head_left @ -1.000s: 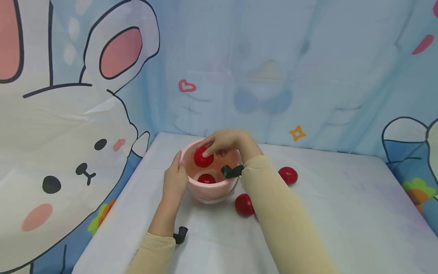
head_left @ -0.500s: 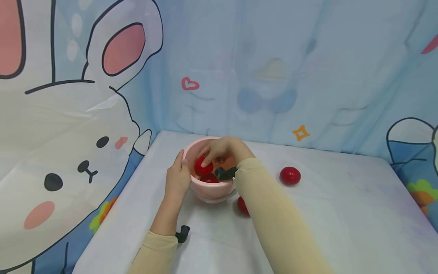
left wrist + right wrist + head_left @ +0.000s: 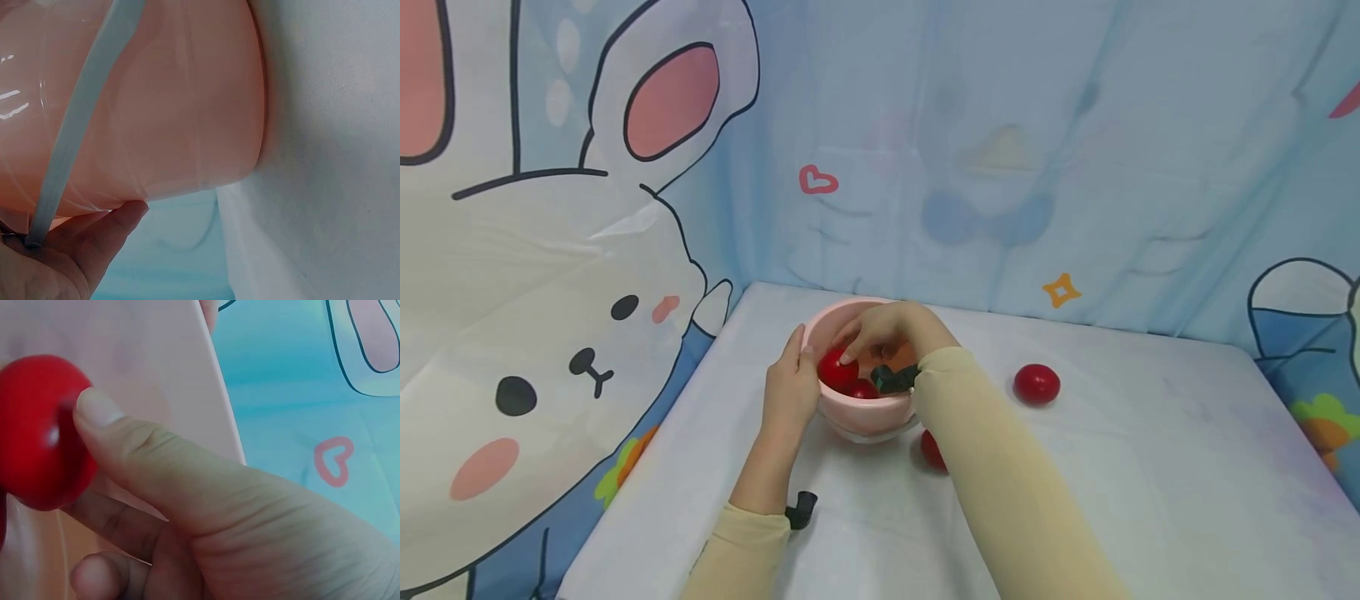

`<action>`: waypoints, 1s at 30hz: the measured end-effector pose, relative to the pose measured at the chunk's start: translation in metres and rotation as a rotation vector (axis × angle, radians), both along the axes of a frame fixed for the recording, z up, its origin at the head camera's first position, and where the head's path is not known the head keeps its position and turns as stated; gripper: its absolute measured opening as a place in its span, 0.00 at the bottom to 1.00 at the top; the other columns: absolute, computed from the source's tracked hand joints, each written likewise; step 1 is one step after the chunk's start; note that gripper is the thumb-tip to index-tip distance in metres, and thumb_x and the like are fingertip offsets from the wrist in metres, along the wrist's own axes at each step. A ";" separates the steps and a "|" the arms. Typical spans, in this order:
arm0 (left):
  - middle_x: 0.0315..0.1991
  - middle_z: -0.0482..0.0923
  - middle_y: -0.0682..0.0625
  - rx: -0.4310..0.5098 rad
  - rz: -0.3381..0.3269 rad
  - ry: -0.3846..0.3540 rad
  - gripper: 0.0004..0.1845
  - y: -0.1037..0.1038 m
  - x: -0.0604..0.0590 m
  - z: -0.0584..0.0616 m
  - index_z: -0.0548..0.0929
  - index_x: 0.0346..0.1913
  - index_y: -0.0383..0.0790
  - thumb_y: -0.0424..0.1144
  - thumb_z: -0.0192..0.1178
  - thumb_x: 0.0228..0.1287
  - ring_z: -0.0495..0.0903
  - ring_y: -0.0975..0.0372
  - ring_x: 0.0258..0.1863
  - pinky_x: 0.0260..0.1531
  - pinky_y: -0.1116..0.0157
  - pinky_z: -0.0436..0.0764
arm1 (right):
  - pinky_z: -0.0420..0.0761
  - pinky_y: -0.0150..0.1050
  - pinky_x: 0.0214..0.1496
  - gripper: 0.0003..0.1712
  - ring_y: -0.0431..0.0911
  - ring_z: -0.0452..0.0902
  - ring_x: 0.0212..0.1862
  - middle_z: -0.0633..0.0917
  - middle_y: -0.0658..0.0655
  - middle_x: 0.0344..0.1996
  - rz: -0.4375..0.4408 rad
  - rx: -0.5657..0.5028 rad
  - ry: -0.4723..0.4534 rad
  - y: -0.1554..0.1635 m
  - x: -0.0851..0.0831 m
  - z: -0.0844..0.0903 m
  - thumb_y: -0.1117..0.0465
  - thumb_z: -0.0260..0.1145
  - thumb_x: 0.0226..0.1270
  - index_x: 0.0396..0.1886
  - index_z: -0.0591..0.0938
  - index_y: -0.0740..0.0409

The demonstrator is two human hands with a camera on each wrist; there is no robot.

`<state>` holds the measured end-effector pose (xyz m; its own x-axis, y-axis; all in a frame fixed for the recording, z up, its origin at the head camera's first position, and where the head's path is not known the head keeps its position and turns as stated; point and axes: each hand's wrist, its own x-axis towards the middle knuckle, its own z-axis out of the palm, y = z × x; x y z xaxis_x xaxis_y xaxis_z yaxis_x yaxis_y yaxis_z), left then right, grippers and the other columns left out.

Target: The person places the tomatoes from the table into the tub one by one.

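Observation:
A pink bucket (image 3: pixel 867 417) stands on the white-covered table, its flat grey handle (image 3: pixel 81 119) hanging across the outside in the left wrist view. My left hand (image 3: pixel 792 390) holds the bucket's left side at the rim. Reaching inside from the right, my right hand (image 3: pixel 891 329) pinches a smooth, shiny red round fruit (image 3: pixel 837 369) between thumb and fingers; its exact kind is unclear. In the right wrist view the thumb (image 3: pixel 100 409) presses on this red fruit (image 3: pixel 44 434). Another red fruit (image 3: pixel 862 389) lies low in the bucket, touching or very near it.
One red fruit (image 3: pixel 1037 385) lies on the table right of the bucket. Another red fruit (image 3: pixel 933 452) is partly hidden behind the right sleeve (image 3: pixel 1000 467). Behind the table (image 3: pixel 1150 467) hangs a blue printed curtain (image 3: pixel 865 125).
My right hand has lowered the red fruit deeper into the bucket, then slightly left towards its inner wall. My left hand keeps its hold on the rim. The view has shifted a little.

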<state>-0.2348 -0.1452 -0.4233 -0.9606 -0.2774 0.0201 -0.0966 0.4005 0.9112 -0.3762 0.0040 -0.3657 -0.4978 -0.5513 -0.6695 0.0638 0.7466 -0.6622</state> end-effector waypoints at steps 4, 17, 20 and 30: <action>0.77 0.58 0.55 0.000 0.001 -0.003 0.30 0.001 -0.001 0.000 0.53 0.79 0.60 0.52 0.42 0.78 0.59 0.54 0.77 0.66 0.50 0.71 | 0.68 0.33 0.29 0.22 0.46 0.66 0.29 0.83 0.54 0.50 0.022 -0.023 0.011 0.001 0.000 -0.001 0.55 0.71 0.62 0.58 0.83 0.42; 0.77 0.58 0.56 0.019 -0.005 -0.007 0.29 0.001 -0.001 0.001 0.53 0.78 0.61 0.52 0.39 0.78 0.59 0.56 0.77 0.68 0.50 0.70 | 0.72 0.35 0.33 0.23 0.46 0.68 0.33 0.79 0.50 0.54 0.206 0.010 0.238 0.004 0.001 0.019 0.51 0.67 0.67 0.61 0.80 0.40; 0.77 0.58 0.57 0.018 -0.006 -0.010 0.29 0.001 -0.001 0.002 0.53 0.78 0.61 0.53 0.39 0.78 0.59 0.56 0.77 0.69 0.50 0.69 | 0.72 0.34 0.33 0.24 0.45 0.67 0.32 0.79 0.51 0.54 0.201 0.010 0.256 0.005 0.003 0.025 0.51 0.67 0.66 0.62 0.79 0.38; 0.78 0.56 0.57 0.043 0.008 -0.039 0.29 0.002 0.000 0.003 0.52 0.78 0.65 0.53 0.40 0.78 0.57 0.55 0.77 0.67 0.50 0.70 | 0.75 0.37 0.31 0.27 0.46 0.67 0.23 0.79 0.53 0.62 0.227 -0.054 0.421 0.030 0.010 0.058 0.49 0.63 0.70 0.68 0.74 0.43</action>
<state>-0.2344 -0.1433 -0.4208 -0.9582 -0.2844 -0.0295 -0.1353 0.3604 0.9229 -0.3660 0.0340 -0.3079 -0.5824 -0.7062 -0.4026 -0.3793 0.6741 -0.6338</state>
